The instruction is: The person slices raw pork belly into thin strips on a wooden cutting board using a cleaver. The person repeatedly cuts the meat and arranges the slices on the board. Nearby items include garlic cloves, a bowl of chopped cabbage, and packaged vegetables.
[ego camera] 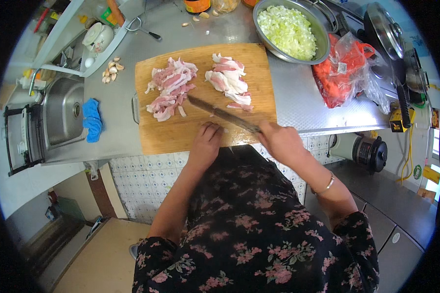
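My right hand (pixel 284 141) grips the handle of a kitchen knife (pixel 223 114), whose blade slants up and left over a wooden cutting board (pixel 161 137). The blade's far end is beside a pile of sliced raw meat (pixel 174 80), pink with white fat. To the right on the board lies a second, smaller group of fatty meat slices (pixel 229 80). My left hand (pixel 207 137) rests at the board's near edge, its fingers bent downward and close together. Whether something is under those fingertips is hidden.
A metal bowl of chopped pale-green vegetable (pixel 289 33) stands at the board's far right corner. Beside it lies a red plastic bag (pixel 343 69). Garlic cloves (pixel 112 69), a peeler (pixel 145 29), a blue cloth (pixel 92 120) and a sink (pixel 64 113) are leftward.
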A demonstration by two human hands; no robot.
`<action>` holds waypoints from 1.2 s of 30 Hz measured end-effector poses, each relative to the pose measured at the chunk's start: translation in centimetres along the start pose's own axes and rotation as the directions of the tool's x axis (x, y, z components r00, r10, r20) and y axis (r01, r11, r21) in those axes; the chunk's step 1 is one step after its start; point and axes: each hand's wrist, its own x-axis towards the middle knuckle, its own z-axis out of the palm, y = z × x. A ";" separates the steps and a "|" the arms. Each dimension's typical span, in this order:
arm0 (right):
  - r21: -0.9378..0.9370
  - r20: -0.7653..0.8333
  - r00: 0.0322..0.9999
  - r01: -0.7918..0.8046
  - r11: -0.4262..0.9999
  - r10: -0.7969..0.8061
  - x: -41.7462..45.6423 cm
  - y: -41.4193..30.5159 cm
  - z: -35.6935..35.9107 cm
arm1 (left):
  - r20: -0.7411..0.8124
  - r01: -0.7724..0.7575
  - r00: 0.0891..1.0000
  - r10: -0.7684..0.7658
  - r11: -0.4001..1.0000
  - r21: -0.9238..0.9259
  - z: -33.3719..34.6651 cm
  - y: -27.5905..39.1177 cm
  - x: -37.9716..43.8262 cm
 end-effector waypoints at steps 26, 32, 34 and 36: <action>0.449 -0.253 0.841 -0.337 0.828 0.479 -7.9 2.6 -1.4 | 0.147 0.072 0.986 -0.076 0.997 0.033 -0.1 0.5 9.4; 0.437 -0.225 0.867 -0.318 0.842 0.444 -7.7 2.4 -1.4 | -0.036 0.396 0.918 -0.395 0.918 0.003 -1.4 -2.2 11.5; 0.415 -0.226 0.871 -0.318 0.852 0.435 -7.7 2.4 -1.3 | 0.028 0.497 0.868 -0.496 0.868 -0.007 -1.6 -2.7 12.8; 0.394 -0.221 0.881 -0.311 0.865 0.417 -7.6 2.4 -1.3 | 0.130 0.570 0.813 -0.567 0.822 0.016 -1.6 -3.0 13.8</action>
